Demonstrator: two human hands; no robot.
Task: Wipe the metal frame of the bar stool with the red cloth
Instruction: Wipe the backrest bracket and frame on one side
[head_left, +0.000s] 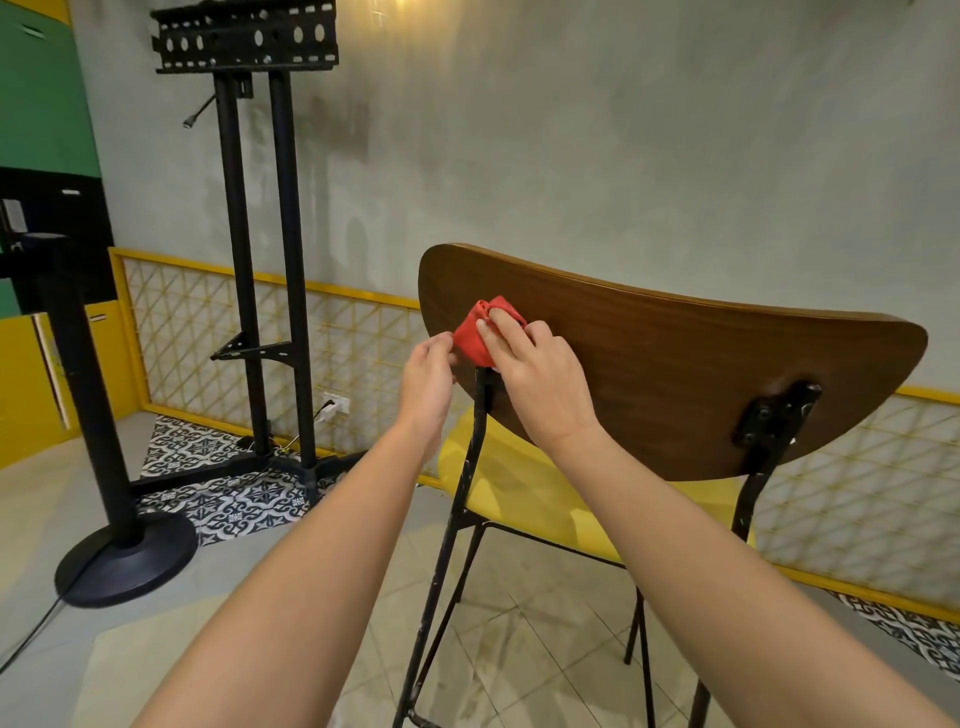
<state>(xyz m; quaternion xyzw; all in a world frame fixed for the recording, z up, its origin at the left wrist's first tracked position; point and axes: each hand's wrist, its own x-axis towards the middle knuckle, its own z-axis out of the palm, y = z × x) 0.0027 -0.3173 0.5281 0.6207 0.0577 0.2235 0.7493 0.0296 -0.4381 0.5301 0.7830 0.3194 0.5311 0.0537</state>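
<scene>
Both hands are up at the back of the bar stool (571, 467), where the red cloth (480, 332) sits bunched against the wooden backrest (675, 374), on top of the left black upright of the metal frame (467, 467). The right hand (540, 384) presses the cloth with its fingers (498, 325) closed over it, and the left hand (426, 384), at nine o'clock of the cloth, pinches its edge. I judge the wiping is only at its start: the cloth is being gathered around the top of this upright. The next move, I think, asks to wrap the cloth around the tube and slide it down toward six o'clock. The other upright with its bracket (774, 415), at three o'clock, looks not yet wiped.
</scene>
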